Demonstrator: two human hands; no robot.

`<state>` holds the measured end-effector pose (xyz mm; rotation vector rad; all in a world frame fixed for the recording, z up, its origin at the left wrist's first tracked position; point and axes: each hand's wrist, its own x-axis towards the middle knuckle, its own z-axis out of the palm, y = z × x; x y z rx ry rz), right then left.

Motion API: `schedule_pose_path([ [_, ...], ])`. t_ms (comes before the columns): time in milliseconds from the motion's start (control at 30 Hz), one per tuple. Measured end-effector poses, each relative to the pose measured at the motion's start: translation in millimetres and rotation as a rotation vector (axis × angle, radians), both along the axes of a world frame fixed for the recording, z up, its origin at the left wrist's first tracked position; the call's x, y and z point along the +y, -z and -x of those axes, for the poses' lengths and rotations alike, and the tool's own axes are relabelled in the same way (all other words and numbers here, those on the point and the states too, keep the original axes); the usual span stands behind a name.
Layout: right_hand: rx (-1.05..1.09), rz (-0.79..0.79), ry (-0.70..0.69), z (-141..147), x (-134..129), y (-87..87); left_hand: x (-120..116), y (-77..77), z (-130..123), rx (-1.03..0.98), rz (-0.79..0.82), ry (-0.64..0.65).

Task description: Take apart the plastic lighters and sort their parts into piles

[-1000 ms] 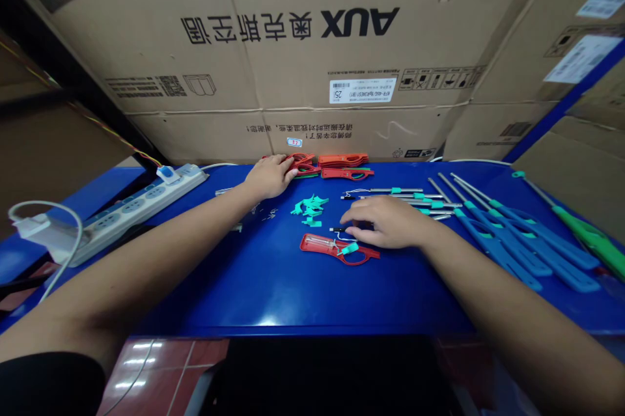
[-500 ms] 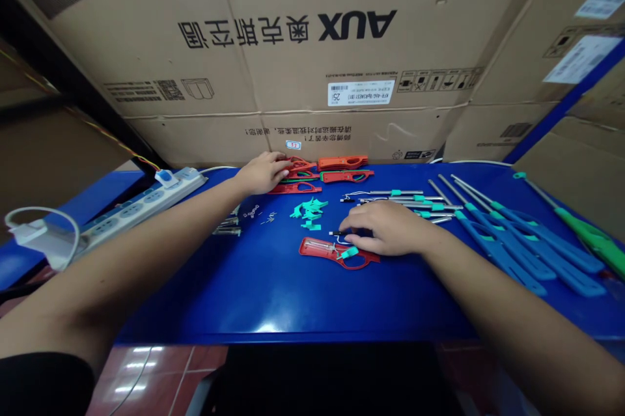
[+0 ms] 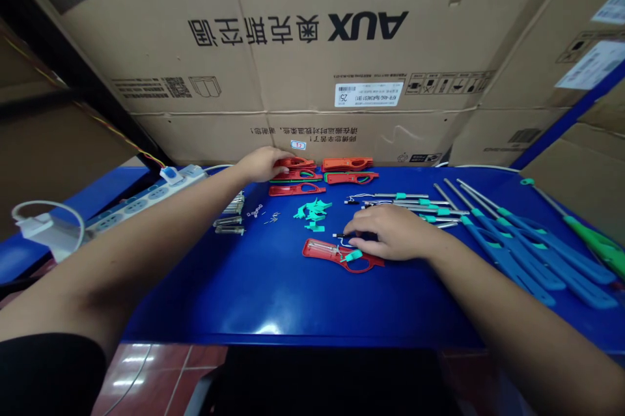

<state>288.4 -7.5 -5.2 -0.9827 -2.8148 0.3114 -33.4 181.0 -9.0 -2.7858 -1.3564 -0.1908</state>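
At the far left, a white power strip with a blue switch plug lies on the blue workbench, well left of the open red lighter housing, which serves as the landmark here. Compared with the earlier view, the person's left forearm no longer covers the steel tubes, which lie up and left of that housing beside a few tiny springs. The left hand has moved further back, well behind the housing. Its fingers, pressed loosely together, reach the topmost of the stacked red lighter housings; a pinch cannot be seen. Teal plastic clips lie just behind the landmark. The right hand hovers just over the housing's right end, its fingers curved and slightly spread; whether they pinch a thin part cannot be told. Steel rods with teal collars lie behind it, assembled blue lighters and one green lighter to its right. A printed AUX carton stands behind the bench.
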Motion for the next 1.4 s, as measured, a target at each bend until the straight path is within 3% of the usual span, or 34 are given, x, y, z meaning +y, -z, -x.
schedule_pose_path([
  [267, -0.021, -0.004, -0.004, 0.6, 0.5, 0.6, 5.4, -1.9, 0.1, -0.04, -0.031, 0.011],
  [533, -0.017, 0.006, 0.004, -0.7, 0.0, -0.5, -13.0, -6.0, -4.0, -0.075, -0.074, -0.019],
  [800, -0.025, -0.015, -0.014, 1.2, -1.0, 0.9, -44.6, -4.8, -7.3, 0.023, 0.252, 0.244],
  [967, -0.016, -0.01, -0.003, -1.4, -0.1, -2.4, -55.5, -3.1, -10.7, 0.023, 0.198, 0.178],
  [1133, 0.006, -0.047, 0.047, -7.6, 0.2, -8.5, -46.0, -11.7, -8.8, 0.019, 0.071, 0.101],
  [1300, 0.024, 0.092, -0.063, -7.0, -4.0, -10.6, -27.5, -13.1, -10.8, 0.046, 0.016, 0.036],
  [1400, -0.003, 0.108, -0.114, -3.8, -6.2, -8.6, -33.1, -15.7, -15.0, 0.05, -0.025, 0.02],
])
